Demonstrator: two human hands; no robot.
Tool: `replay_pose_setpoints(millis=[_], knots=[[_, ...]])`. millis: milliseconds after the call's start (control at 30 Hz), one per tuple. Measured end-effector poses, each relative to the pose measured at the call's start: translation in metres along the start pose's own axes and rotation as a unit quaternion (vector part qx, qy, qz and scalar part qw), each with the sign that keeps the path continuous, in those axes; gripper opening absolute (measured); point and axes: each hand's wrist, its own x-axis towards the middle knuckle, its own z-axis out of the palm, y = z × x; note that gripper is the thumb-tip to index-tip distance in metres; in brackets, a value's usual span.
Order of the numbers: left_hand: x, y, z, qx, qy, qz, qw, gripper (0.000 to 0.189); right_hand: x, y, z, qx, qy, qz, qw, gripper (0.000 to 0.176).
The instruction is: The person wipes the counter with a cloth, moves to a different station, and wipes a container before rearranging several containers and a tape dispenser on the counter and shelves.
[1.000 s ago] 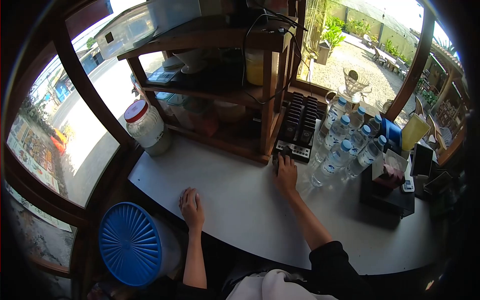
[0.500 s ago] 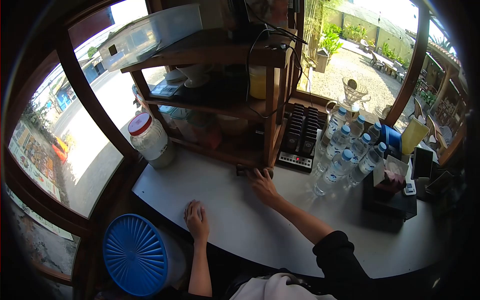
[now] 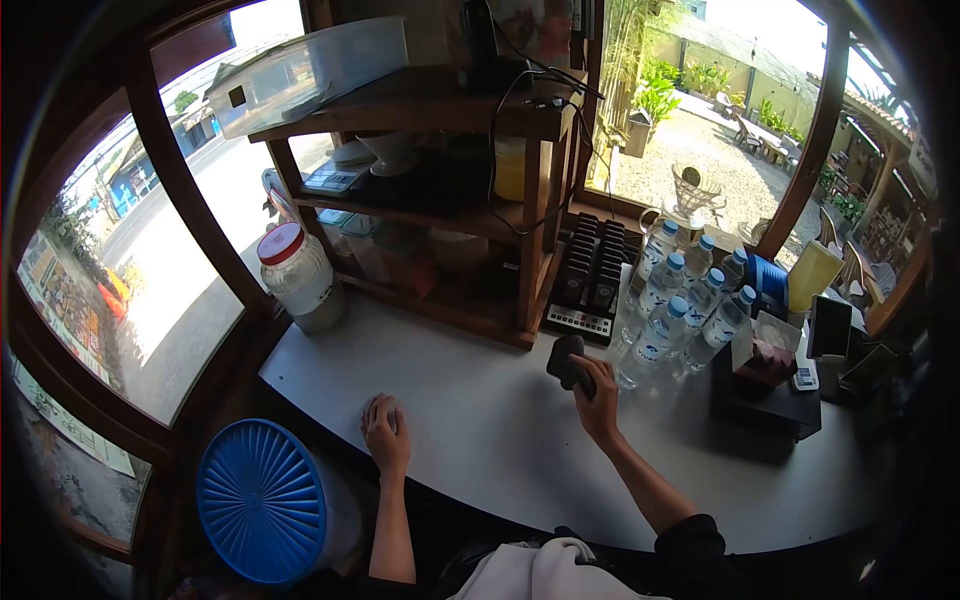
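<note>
A dark tool with a squarish head and a short handle [image 3: 567, 360] is lifted over the white counter, its handle wrapped by the fingers of my right hand [image 3: 597, 400]. The tool's head points away from me, close to the front of the wooden shelf. Near the counter's front edge rests my left hand [image 3: 386, 437], fingers curled in, with a small greyish patch showing between them; I cannot tell what it is. Right of the tool stand several water bottles [image 3: 661, 333] with blue caps.
A wooden shelf [image 3: 440, 305] stands at the back of the counter [image 3: 470, 420]. Beside it is a black rack of paging devices [image 3: 580, 322]. A red-lidded jar [image 3: 300, 280] stands left, a blue-lidded container [image 3: 262, 500] below the edge, a black box [image 3: 765, 405] right.
My right hand has picked up the dark tool from beside the shelf's foot and drawn it right and nearer. My left hand has stayed by the front edge.
</note>
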Motion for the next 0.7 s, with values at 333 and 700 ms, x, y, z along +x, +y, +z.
replay_pose_setpoints(millis=[333,700], knots=[[-0.002,-0.01,0.007,-0.049,0.008,-0.01,0.999,0.031,-0.01,0.015,0.092,-0.234,-0.133,0.067,0.961,0.042],[0.015,-0.064,0.007,-0.463,-0.044,-0.168,0.869,0.076,-0.077,-0.136,0.122,0.322,-0.516,-0.067,0.791,0.04]])
